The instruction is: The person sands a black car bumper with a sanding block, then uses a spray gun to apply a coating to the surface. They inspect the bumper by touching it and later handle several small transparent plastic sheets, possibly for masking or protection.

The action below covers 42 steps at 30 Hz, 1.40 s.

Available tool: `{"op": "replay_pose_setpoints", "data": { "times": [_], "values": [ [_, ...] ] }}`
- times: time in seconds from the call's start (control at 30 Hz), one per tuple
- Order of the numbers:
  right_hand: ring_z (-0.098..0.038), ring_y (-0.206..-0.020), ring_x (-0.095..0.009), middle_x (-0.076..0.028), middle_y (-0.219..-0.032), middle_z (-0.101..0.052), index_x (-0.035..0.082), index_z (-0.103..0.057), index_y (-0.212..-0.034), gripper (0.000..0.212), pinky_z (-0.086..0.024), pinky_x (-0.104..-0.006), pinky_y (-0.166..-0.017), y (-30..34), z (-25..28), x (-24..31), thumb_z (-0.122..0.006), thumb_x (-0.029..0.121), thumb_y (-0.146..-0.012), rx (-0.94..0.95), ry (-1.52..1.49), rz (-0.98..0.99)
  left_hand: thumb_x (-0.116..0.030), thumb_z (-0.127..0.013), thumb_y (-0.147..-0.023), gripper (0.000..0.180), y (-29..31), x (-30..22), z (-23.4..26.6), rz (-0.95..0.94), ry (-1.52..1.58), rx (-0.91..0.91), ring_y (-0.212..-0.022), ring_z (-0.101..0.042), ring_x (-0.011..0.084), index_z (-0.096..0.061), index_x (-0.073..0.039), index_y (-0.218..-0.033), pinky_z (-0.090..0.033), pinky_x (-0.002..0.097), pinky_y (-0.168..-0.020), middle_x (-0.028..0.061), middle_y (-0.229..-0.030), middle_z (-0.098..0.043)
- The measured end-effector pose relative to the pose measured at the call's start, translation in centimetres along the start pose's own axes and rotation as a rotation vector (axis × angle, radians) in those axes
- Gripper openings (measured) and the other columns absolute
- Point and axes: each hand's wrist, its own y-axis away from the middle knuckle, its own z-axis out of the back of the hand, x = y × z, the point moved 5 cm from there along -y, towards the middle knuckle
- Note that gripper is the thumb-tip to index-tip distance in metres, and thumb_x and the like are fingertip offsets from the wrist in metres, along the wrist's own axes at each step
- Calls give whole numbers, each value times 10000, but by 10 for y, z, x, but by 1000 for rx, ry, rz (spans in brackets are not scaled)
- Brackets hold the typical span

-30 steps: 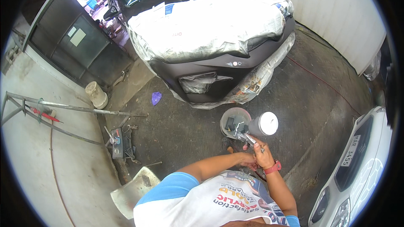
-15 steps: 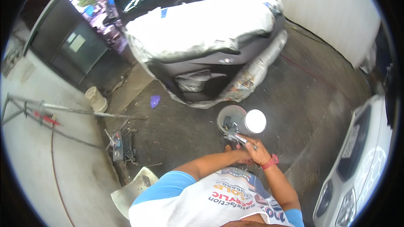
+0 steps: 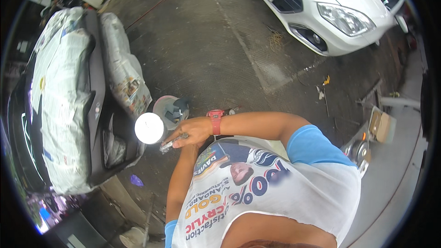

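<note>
We see glare wash out the round white lid (image 3: 149, 128) left of our hands (image 3: 195, 130). Beyond them, the floor (image 3: 193, 41) looks dim.

Plain bright white on the round lid (image 3: 149, 128); silvery on the metal tool (image 3: 167, 146). Pinkish along the rim of the greyish bucket (image 3: 162, 98) — dark grey on the pieces (image 3: 181, 104) inside. Red-pink on the wristwatch (image 3: 215, 122). White across the shirt (image 3: 308, 188), printed in navy, gold and red; light blue on the sleeves (image 3: 317, 146). White, print-speckled, on the newspaper (image 3: 64, 92) — charcoal on the bumper (image 3: 97, 76). Violet on the scrap (image 3: 136, 180).
</note>
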Motion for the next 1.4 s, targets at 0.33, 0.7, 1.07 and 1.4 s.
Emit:
{"op": "replay_pose_setpoints", "data": {
  "times": [0.33,0.7,1.07,1.4],
  "values": [
    [-638,-1339,-409,-217,-1453,-681,101,-621,-1531,576,-477,-473,-1160,2,17,-14,-519,492,-1120,-105,-49,-42,-431,-621,-1088,285,-11,-6,-28,122,-35,122,-825,-657,119,-703,-159,-1099,-535,300,-736,-1,-924,-710],
    [-733,-1205,-255,-211,-1427,-693,99,-559,-1590,607,-568,-436,-1065,-53,35,-6,-505,477,-1117,-138,-39,-273,-464,-613,-1091,339,-4,-38,-26,87,-171,318,-869,-677,123,-722,-151,-1161,-553,304,-774,13,-964,-734],
    [-718,-1004,-134,-99,-1174,-753,132,-463,-1655,645,-488,-226,-493,-190,122,-16,-408,527,-1149,-608,9,-301,-668,-436,-1087,650,96,23,209,-82,-1011,-183,-1553,-433,375,-667,-226,-1504,-346,488,-1266,169,-1658,-503],
    [-734,-908,-154,-91,-996,-762,51,-585,-1518,739,-463,-269,-495,-325,112,-30,-381,643,-1124,-501,116,-465,-516,-638,-1050,594,156,-127,237,-265,-759,-402,-1375,-609,399,-666,-78,-1450,-465,497,-1169,211,-1454,-669]
  ]
}}
